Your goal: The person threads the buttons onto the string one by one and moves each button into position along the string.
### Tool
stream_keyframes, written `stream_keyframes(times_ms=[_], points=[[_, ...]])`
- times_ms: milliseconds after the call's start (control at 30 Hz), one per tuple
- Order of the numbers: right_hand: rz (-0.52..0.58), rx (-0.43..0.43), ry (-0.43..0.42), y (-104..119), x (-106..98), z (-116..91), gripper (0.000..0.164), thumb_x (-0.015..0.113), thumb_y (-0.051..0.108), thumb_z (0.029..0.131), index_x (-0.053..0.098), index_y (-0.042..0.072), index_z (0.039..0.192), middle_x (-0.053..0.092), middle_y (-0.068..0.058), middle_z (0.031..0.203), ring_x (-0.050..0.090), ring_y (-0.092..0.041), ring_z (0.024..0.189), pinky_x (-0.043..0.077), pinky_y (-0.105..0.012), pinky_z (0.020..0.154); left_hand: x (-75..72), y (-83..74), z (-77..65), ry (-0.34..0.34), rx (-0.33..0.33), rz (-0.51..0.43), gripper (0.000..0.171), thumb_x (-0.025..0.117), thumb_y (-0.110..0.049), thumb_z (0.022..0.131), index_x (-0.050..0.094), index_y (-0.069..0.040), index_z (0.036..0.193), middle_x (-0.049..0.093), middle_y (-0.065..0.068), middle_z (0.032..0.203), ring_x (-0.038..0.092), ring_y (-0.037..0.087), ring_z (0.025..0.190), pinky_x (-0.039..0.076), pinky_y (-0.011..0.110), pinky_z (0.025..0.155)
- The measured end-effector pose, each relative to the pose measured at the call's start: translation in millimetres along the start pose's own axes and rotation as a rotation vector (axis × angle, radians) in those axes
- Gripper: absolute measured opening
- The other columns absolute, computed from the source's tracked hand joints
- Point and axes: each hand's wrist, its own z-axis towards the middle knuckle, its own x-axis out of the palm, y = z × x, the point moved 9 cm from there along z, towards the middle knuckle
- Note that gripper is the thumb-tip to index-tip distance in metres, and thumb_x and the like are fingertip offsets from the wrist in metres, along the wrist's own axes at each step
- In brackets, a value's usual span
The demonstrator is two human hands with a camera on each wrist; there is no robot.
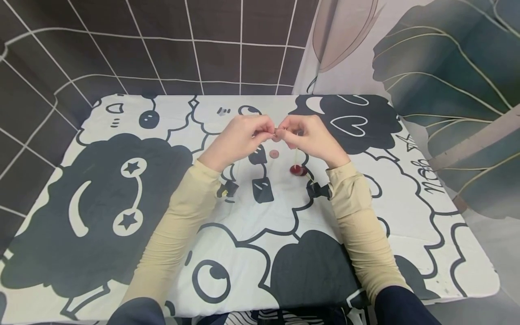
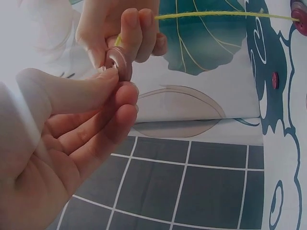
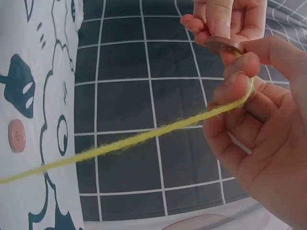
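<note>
Above the middle of the table, my left hand (image 1: 247,134) and right hand (image 1: 312,137) meet at the fingertips. Between left thumb and fingers I pinch a brownish-pink button (image 2: 125,64); my right fingertips also grip its edge. Yellow yarn (image 3: 144,139) runs from the button through my right fingers and hangs down. Whether its end passes through a hole is hidden by the fingers. Dark red buttons (image 1: 298,170) are at the lower part of the yarn, below my right hand. A pink button (image 1: 274,154) with small holes lies on the cloth below my hands.
A white cloth (image 1: 252,221) with black cartoon prints covers the table. A dark gridded curtain or cover (image 1: 170,58) stands behind it, and leaf-patterned fabric (image 1: 447,90) is at the right.
</note>
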Motion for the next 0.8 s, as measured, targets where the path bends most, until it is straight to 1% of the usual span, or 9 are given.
stream_keyframes(times_ms=[133,200,267,333,433,533,633,700,800], points=[[-0.022,0.005,0.004,-6,0,3,0.014,0.061,0.019,0.092,0.071,0.01,0.087,0.068,-0.001,0.074,0.062,-0.011,0.07,0.046,-0.022,0.068,2.5,0.9,0.4,0.023,-0.002,0.034,0.006,0.063,-0.008,0.092,0.064,-0.002,0.09,0.07,0.008,0.088,0.057,0.018,0.073,0.046,0.027,0.068],[-0.038,0.014,0.009,-11,0,4,0.014,0.061,0.019,0.092,0.071,0.011,0.087,0.072,-0.003,0.081,0.066,-0.013,0.077,0.049,-0.025,0.077,3.3,1.3,0.3,0.036,-0.004,0.044,0.006,0.063,-0.009,0.093,0.064,-0.003,0.091,0.07,0.008,0.089,0.057,0.018,0.074,0.046,0.027,0.069],[-0.05,0.031,0.026,-19,0,5,0.013,0.061,0.018,0.091,0.071,0.011,0.087,0.073,-0.004,0.088,0.068,-0.017,0.082,0.05,-0.03,0.081,2.4,1.4,-0.5,0.041,-0.009,0.047,0.006,0.062,-0.009,0.093,0.063,-0.003,0.092,0.069,0.008,0.089,0.056,0.019,0.074,0.046,0.028,0.07],[-0.065,0.059,0.058,-28,2,5,0.012,0.062,0.019,0.091,0.071,0.012,0.087,0.074,-0.004,0.089,0.069,-0.018,0.085,0.049,-0.031,0.083,-0.1,0.4,-1.5,0.038,-0.01,0.044,0.006,0.062,-0.009,0.093,0.062,-0.004,0.092,0.069,0.007,0.09,0.056,0.019,0.074,0.046,0.028,0.071],[-0.096,0.093,0.148,-44,7,4,0.011,0.06,0.016,0.089,0.07,0.012,0.087,0.074,-0.004,0.09,0.066,-0.017,0.085,0.047,-0.029,0.081,-6.4,-2.6,-2.8,0.014,-0.004,0.031,0.005,0.063,-0.009,0.093,0.062,-0.004,0.091,0.069,0.007,0.09,0.058,0.019,0.076,0.048,0.029,0.074],[-0.113,0.112,0.269,-56,15,1,0.011,0.058,0.014,0.089,0.068,0.011,0.088,0.07,-0.006,0.081,0.062,-0.017,0.078,0.045,-0.027,0.073,-12.1,-6.1,-4.1,-0.011,0.012,0.02,0.004,0.063,-0.007,0.092,0.063,-0.003,0.091,0.069,0.007,0.089,0.06,0.019,0.078,0.05,0.03,0.077],[-0.131,0.11,0.374,-64,22,-2,0.013,0.057,0.014,0.091,0.068,0.01,0.088,0.064,-0.006,0.072,0.059,-0.017,0.07,0.042,-0.026,0.067,-15.3,-8.4,-5.4,-0.023,0.017,0.017,0.004,0.062,-0.007,0.093,0.063,-0.003,0.092,0.069,0.007,0.087,0.061,0.019,0.078,0.051,0.03,0.078],[-0.134,0.122,0.428,-69,27,-4,0.014,0.059,0.016,0.092,0.068,0.008,0.087,0.061,-0.006,0.068,0.057,-0.018,0.067,0.041,-0.026,0.066,-16.4,-9.3,-6.0,-0.029,0.019,0.02,0.004,0.062,-0.007,0.093,0.064,-0.003,0.093,0.069,0.007,0.086,0.061,0.018,0.077,0.051,0.03,0.078],[-0.137,0.155,0.487,-76,32,-6,0.016,0.06,0.017,0.092,0.068,0.005,0.084,0.06,-0.006,0.067,0.056,-0.017,0.066,0.039,-0.027,0.065,-18.0,-10.7,-6.4,-0.044,0.033,0.025,0.004,0.062,-0.007,0.093,0.064,-0.003,0.092,0.069,0.007,0.086,0.061,0.018,0.076,0.05,0.029,0.076]])
